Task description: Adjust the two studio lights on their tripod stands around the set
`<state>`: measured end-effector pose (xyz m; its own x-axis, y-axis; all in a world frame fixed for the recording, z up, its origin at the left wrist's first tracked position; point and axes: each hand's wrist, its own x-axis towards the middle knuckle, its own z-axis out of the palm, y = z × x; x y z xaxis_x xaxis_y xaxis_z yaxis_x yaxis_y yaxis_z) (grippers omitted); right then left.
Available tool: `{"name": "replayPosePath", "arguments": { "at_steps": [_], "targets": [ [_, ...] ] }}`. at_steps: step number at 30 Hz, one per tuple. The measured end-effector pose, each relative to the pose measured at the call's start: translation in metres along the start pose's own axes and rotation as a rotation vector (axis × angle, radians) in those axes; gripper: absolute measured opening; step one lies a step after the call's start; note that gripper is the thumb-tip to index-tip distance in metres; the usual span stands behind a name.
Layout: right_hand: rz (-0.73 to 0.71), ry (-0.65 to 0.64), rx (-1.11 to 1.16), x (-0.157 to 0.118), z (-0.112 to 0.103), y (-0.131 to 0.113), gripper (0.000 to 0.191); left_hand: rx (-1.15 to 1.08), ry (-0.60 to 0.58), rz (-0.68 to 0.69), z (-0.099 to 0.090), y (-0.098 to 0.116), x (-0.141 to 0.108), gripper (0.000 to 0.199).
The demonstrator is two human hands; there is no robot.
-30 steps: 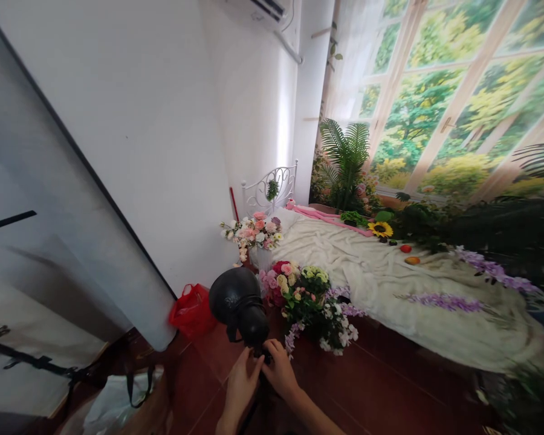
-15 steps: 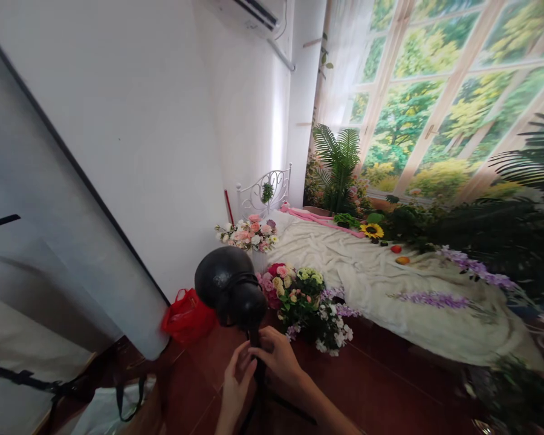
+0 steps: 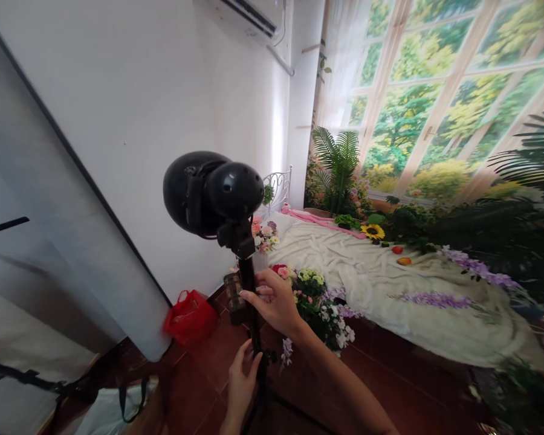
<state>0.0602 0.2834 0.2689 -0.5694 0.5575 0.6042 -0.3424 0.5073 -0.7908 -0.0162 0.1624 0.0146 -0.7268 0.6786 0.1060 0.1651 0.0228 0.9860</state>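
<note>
A black stand (image 3: pixel 248 275) rises in front of me, topped by a glossy black head (image 3: pixel 194 193) with two rounded bulges. What kind of device the head is, I cannot tell. My right hand (image 3: pixel 274 300) is closed around the upper pole, just below the head. Lower down, my left hand (image 3: pixel 243 377) has thumb and fingers closed on the pole at a joint with a dark knob (image 3: pixel 270 356). A brownish boxy piece (image 3: pixel 236 298) hangs beside the upper pole. Dark legs spread below, partly hidden by my hands and arms.
A red plastic bag (image 3: pixel 190 318) and a white bag (image 3: pixel 109 406) stand on the tiled floor at left. Artificial flowers (image 3: pixel 320 302) are beside a bed with a cream blanket (image 3: pixel 372 290). Walls close in behind and left; plants fill the right.
The black head and upper pole have risen. My right hand has moved up with them, while my left hand has stayed low and shifted slightly down.
</note>
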Motion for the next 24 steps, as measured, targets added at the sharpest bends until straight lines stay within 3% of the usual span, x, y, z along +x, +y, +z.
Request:
{"name": "replayPosePath", "arguments": {
  "at_steps": [7,15,24],
  "targets": [
    [-0.011,0.08,0.014,0.027,0.002,-0.023,0.029,0.107,0.035,0.063,0.001,0.0,0.0,0.043],
    [-0.045,0.129,0.08,0.045,0.003,-0.044,0.033,0.247,0.076,0.099,0.006,-0.018,-0.004,0.043],
    [-0.019,0.132,0.079,0.047,0.006,-0.037,0.038,0.342,0.071,0.117,0.01,-0.03,-0.002,0.046]
  ]
}}
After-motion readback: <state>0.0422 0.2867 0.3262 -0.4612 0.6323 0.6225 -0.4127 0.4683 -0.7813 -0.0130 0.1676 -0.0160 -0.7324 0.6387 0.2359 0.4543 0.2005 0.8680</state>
